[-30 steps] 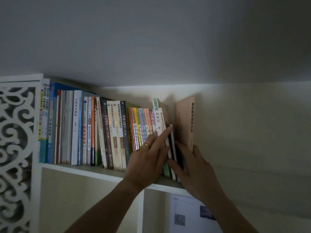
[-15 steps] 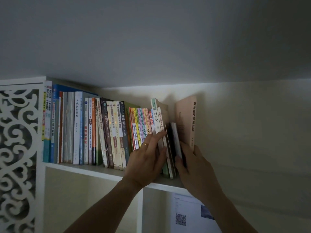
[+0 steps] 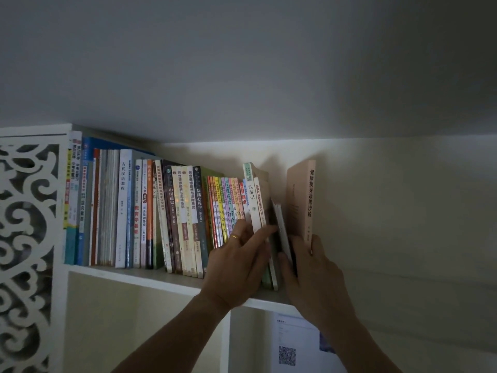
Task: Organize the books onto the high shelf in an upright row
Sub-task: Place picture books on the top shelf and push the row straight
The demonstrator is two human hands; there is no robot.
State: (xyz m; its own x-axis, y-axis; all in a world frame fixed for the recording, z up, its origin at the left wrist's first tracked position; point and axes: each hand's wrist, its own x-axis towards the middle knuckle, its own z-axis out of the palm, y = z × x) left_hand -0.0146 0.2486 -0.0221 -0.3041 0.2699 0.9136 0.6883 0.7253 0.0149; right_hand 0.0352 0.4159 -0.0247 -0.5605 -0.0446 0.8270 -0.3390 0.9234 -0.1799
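A long row of upright books (image 3: 172, 216) fills the high white shelf (image 3: 150, 278) from its left end to the middle. My left hand (image 3: 239, 262), a gold ring on one finger, presses straight fingers against the spines at the row's right end, near a white-spined book (image 3: 251, 200). My right hand (image 3: 309, 273) grips a tall beige book (image 3: 301, 200) at its lower edge, thumb on the cover side, holding it upright just right of the row. A thin dark and white book (image 3: 281, 227) leans in the gap between the two hands.
A white carved lattice panel (image 3: 27, 238) closes the shelf's left side. The ceiling sits close above the books. Bare wall runs to the right of the beige book. Below the shelf, a sheet with a QR code (image 3: 287, 355) is stuck on the wall.
My right hand has moved up and right to grip the beige book, which now stands straighter. My left hand's fingers have slid lower on the spines and the thin book has shifted left.
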